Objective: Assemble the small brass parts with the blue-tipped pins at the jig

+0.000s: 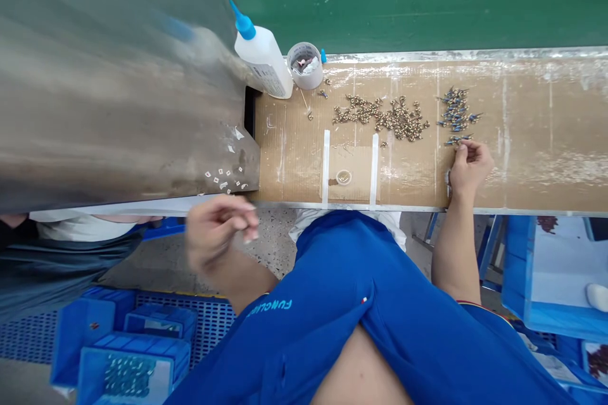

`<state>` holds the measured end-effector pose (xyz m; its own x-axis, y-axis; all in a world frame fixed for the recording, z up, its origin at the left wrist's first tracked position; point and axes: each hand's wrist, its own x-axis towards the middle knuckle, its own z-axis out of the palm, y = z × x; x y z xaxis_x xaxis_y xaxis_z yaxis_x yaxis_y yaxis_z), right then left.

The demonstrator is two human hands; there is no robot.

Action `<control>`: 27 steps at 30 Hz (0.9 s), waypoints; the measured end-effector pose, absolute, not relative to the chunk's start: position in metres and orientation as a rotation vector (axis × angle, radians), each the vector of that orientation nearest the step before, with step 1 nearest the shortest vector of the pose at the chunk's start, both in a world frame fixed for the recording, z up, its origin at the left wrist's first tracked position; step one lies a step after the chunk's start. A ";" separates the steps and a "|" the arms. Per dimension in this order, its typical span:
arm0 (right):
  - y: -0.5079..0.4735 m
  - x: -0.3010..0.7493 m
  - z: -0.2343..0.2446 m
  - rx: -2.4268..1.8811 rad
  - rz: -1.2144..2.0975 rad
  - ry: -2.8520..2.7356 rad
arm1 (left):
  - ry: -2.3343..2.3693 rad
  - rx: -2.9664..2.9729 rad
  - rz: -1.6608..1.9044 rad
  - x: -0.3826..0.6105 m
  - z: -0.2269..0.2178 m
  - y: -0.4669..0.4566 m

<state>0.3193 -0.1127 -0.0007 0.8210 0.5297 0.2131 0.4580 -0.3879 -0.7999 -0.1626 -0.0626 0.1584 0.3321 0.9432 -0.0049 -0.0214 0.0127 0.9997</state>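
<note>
My right hand [470,168] is over the cardboard-covered bench, thumb and forefinger pinched at a small brass-coloured part with a blue shaft [456,139]. Just beyond it lies a pile of similar blue-shafted parts [456,109]. Farther left spreads a larger heap of small brass-coloured metal pieces [403,120]. My left hand [221,228], blurred by motion, hovers off the bench's front edge with fingers curled and thumb close to them; anything between its fingertips is too small to make out. Small white bits [223,177] lie near it on a metal surface.
A white bottle with blue nozzle [266,63] stands beside a small round tub [304,66]. A taped cardboard patch with a small ring [344,177] lies in front of me. A large metal panel [142,76] rises at left. Blue bins [133,367] stand below; another person sits at left.
</note>
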 end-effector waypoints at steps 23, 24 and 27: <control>-0.118 0.331 -0.021 -2.031 0.022 -0.811 | 0.767 0.914 0.666 -0.029 0.017 0.032; -0.118 0.332 -0.021 -2.032 0.022 -0.813 | 0.758 0.899 0.666 -0.029 0.016 0.032; -0.119 0.331 -0.020 -2.027 0.037 -0.814 | 0.735 0.866 0.657 -0.029 0.011 0.031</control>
